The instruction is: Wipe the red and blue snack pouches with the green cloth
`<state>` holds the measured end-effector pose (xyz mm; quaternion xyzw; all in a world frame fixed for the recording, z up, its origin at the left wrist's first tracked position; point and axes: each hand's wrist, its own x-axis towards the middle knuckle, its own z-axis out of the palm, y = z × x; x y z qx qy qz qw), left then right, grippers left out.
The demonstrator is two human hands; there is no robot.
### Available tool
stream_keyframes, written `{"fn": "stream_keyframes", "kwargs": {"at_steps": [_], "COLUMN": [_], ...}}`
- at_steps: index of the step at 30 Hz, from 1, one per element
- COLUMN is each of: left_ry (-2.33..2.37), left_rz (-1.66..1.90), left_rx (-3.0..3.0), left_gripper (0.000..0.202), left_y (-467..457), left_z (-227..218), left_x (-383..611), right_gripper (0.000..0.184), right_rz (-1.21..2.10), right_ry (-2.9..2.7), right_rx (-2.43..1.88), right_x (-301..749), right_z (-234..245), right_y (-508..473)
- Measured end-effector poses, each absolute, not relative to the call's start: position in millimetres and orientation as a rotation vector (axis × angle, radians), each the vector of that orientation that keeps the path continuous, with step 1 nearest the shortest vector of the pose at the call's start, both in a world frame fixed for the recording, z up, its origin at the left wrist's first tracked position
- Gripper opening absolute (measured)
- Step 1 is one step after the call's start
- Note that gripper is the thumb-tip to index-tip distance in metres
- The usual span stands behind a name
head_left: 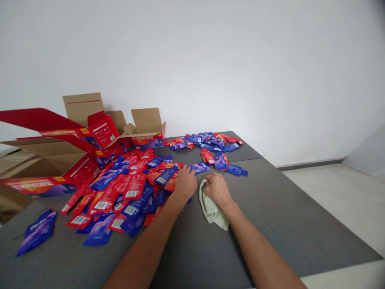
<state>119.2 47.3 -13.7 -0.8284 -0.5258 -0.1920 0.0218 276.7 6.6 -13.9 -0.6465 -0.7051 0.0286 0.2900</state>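
Note:
A big heap of red and blue sachets (126,188) covers the left half of the dark grey table (270,224). My left hand (185,184) lies at the heap's right edge, its fingers curled onto the packets there. My right hand (217,188) is closed over a pale green cloth (212,208) that trails back along my wrist on the table. Just beyond both hands lie a few loose sachets (221,162).
A second, smaller pile of sachets (204,141) lies at the far edge by the white wall. Opened red and brown cardboard boxes (90,134) stand at the back left. A couple of blue sachets (37,233) sit apart at the near left. Light floor shows on the right.

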Motion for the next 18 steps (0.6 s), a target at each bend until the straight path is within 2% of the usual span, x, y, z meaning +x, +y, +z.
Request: {"fn": "stream_keyframes", "kwargs": {"at_steps": [7,13,18], "left_ry": [-1.765,-1.844,-1.931], "left_rz": [-0.475,-0.571,-0.928], "left_rx": [-2.718,-2.797,-2.783], "left_gripper": [0.053,0.035,0.028], "left_y": [94.5,100.1,92.5], "left_z": [-18.7,-23.5,-7.8], "left_x": [159.0,163.1,153.4], "right_gripper": [0.028,0.029,0.027], "right_rz": [0.053,0.050,0.032], "right_ry": [-1.840,-1.793,-1.657], "right_rx": [-1.694,-1.654,-1.545], "right_x": [277.3,279.1,281.5], "right_z": [-17.7,-19.2,-12.3], "right_y": [8.8,10.5,10.4]}}
